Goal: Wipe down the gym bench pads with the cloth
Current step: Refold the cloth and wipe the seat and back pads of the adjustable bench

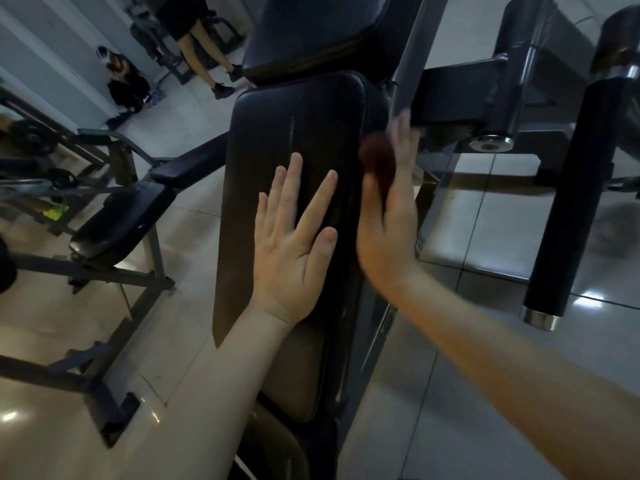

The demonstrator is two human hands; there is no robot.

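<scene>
Left hand (294, 244): flat, fingers straight, on pad (294, 126). Right hand (388, 230): blurred, touching cloth (377, 155) at its 11 o'clock; grip unclear.

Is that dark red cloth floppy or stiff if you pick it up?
Probably floppy: the cloth looks bunched into a soft lump against the right hand. Likely light too, since one hand manages it. It is blurred, so I cannot tell if it is slippery.

No text, brand or number is legible; a small sticker (419, 243) on the machine frame (434, 199) is too blurred.
</scene>
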